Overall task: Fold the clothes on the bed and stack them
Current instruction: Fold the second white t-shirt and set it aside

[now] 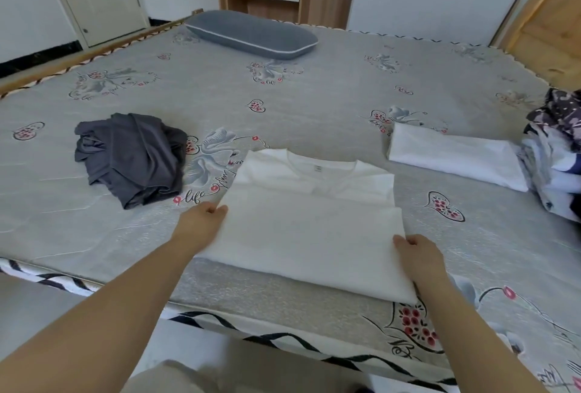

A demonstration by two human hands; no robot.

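We see a white cotton T-shirt (314, 223) lying partly folded near the front edge of the grey floral-print bed (314, 94). The left hand (201, 223) pinches its left edge; the right hand (415, 254) grips its right edge. A crumpled dark grey garment (132, 157) lies left, a folded white garment (456, 157) right.

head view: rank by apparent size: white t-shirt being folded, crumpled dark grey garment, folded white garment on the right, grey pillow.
1. White t-shirt being folded, clearly largest, also nearest.
2-4. Folded white garment, grey pillow, crumpled dark grey garment: these look alike; the pillow lies farthest, so no firm order.
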